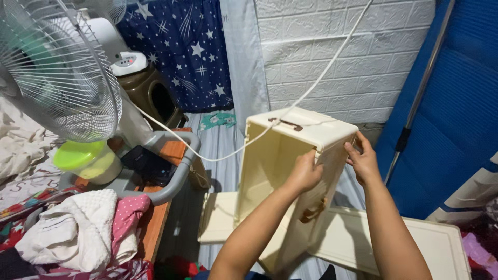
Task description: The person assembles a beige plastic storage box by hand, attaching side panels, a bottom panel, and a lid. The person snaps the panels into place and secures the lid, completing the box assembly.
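Holding a cream plastic box tipped on its side in the middle of the scene, open mouth facing left, we have both hands clamped on its upper right edge: left hand gripping the rim from the open side, right hand pinching the outer corner. Box looks empty inside; brown latch on top, another brown clasp lower down. Flat cream panels lie on the floor under and to the right, one more to the left, so we judge the box only partly put together or taken apart, those pieces unattached. White cord crosses over the top. Fan far left, clothes pile near left.
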